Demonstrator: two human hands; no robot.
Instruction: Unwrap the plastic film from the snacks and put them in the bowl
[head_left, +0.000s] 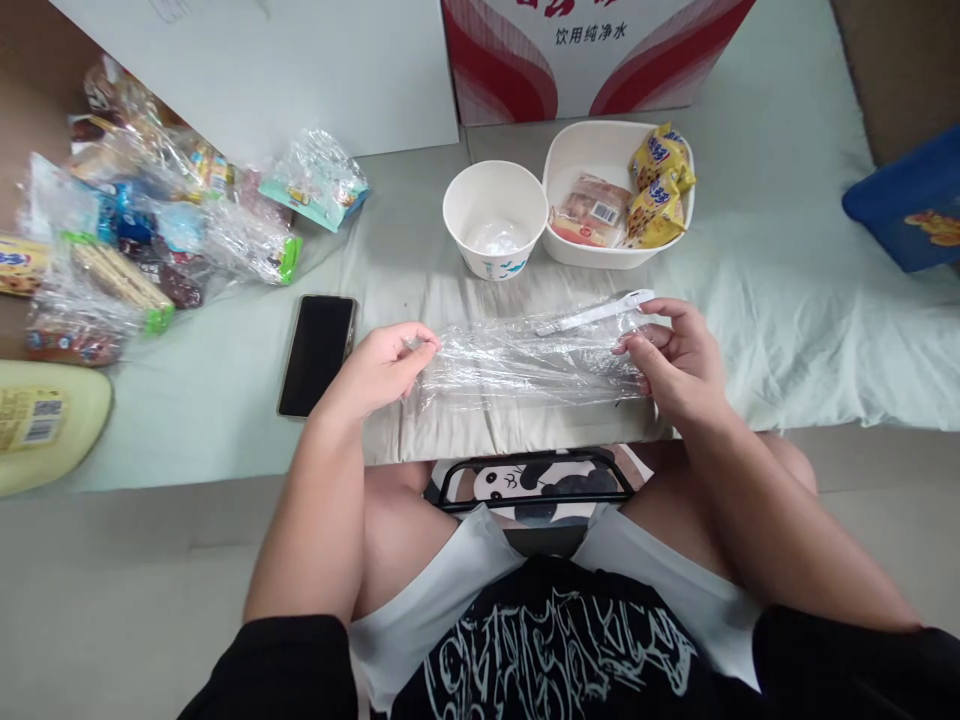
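Note:
A clear plastic bag (525,362) with a white zip strip along one end lies stretched across the front edge of the pale green cloth (225,420). My left hand (379,368) pinches the bag's left end, fingers closed. My right hand (675,362) grips the right end near the white strip, fingers curled round the plastic. The bag looks empty.
A black phone (318,352) lies left of my left hand. Behind the bag stand a white paper bowl (495,222) and a white tub (619,190) with yellow snack packets. Several wrapped snacks (142,240) are piled at the left. A blue box (911,205) sits far right, cartons behind.

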